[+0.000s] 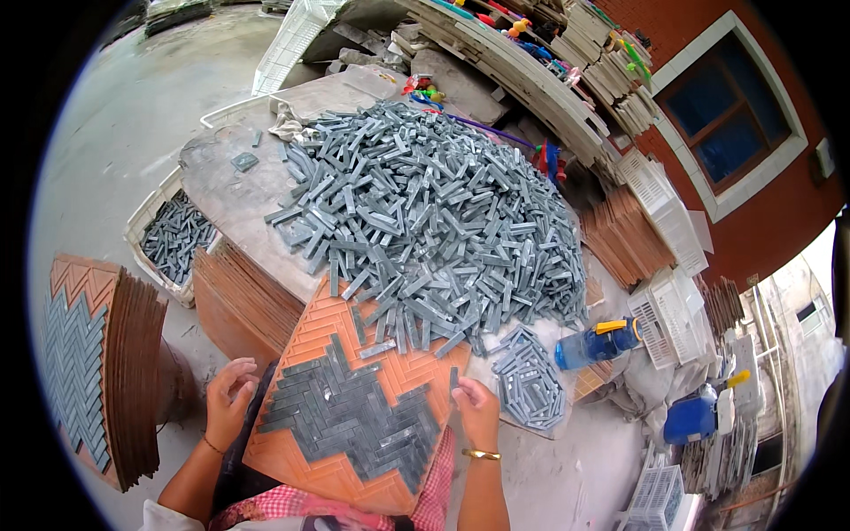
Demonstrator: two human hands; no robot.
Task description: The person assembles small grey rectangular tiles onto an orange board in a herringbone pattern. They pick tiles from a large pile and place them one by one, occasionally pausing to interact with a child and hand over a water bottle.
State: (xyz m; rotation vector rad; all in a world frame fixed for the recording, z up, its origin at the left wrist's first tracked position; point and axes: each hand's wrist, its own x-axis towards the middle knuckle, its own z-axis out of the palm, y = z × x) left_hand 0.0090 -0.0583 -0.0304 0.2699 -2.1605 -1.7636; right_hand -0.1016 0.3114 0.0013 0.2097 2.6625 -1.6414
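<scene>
- Fingers of the right hand (478,411) pinch a short grey strip (454,379), held on end at the right edge of the grooved board.
- Left hand (232,389) is beside the board's left edge, its fingers loosely bent and released, with nothing visible in them.
- Orange grooved board (314,320) slants between the two hands, its lower end over a pink checked cloth (297,504) at the person's lap, its upper end at the near side of the counter (235,181).
- Dark grey laid strips (341,416) fill a zigzag band across the middle of the board; orange grooves show above and below it.
- Heaped grey strips (434,212) cover much of the counter, a few spilling onto the board's upper end.
- Right of the board, more strips lie in a flat cluster (531,376), with a blue jug (580,348) just beyond.
- Left of the counter are a white crate (142,217) of small grey pieces and a stack of boards (137,380), the top one bearing grey strips in zigzag rows.
</scene>
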